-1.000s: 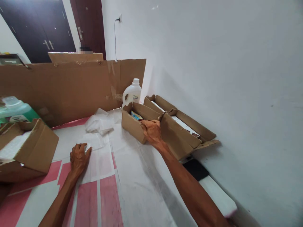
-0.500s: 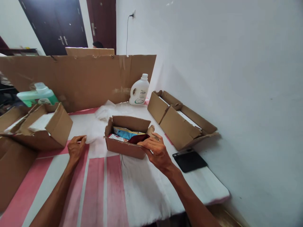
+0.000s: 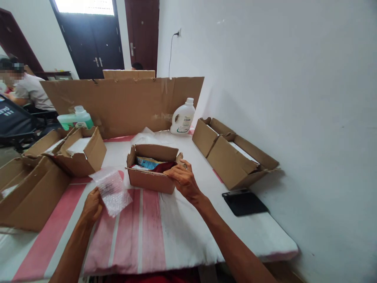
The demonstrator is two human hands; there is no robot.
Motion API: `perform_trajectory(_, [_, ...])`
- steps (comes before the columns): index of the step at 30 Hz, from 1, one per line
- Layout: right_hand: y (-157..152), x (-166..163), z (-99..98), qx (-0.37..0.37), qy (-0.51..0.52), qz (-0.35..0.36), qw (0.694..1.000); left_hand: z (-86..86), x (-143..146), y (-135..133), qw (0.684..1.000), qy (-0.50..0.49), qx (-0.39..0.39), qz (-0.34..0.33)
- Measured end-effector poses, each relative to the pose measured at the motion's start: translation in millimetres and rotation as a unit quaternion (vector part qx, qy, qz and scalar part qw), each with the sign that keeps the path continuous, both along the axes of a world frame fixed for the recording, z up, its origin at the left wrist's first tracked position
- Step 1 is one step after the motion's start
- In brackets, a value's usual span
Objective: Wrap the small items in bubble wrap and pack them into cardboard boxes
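My left hand (image 3: 93, 205) pinches the edge of a clear sheet of bubble wrap (image 3: 114, 192), which hangs just left of a small open cardboard box (image 3: 150, 181). At that box's right front corner, my right hand (image 3: 185, 179) is closed on the cardboard wall, fingertips over the rim. Inside lie a blue and yellow packet (image 3: 147, 162), a dark red packet (image 3: 165, 167) and something white; their lower parts are hidden by the front wall.
More cardboard boxes stand on the left (image 3: 85, 157) and on the right (image 3: 232, 161) by the wall. Behind are a white jug (image 3: 183, 118), a green bottle (image 3: 77, 118) and an upright cardboard panel (image 3: 126, 104). A black flat object (image 3: 244, 202) lies at right. A person (image 3: 32, 88) sits far left.
My left hand has drawn the bubble wrap nearer and raised it beside the box, spread out. My right hand stays on the box corner. The view has shifted left.
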State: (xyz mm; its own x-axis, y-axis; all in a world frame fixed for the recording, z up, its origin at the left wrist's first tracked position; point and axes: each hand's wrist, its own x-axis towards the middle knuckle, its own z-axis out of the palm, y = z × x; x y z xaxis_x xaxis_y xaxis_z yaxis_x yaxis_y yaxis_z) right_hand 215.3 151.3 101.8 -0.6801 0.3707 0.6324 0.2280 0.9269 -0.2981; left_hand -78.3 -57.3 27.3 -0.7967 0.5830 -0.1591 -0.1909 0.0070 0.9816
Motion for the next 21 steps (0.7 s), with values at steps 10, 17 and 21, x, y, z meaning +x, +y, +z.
perform_trajectory(10, [-69,-15,0.3,-0.008,0.089,-0.031,0.995,17.9,75,-45,0.975,0.184,-0.125,0.024])
perform_trajectory(17, [-161,-50,-45.0,-0.369,0.131,0.022,0.92,23.7,127,-45,0.932,0.335,-0.139,0.006])
perform_trajectory(21, [-158,-41,-50.3,-0.478,0.137,0.053,0.866,20.0,136,-48,0.932,0.333,-0.139,-0.028])
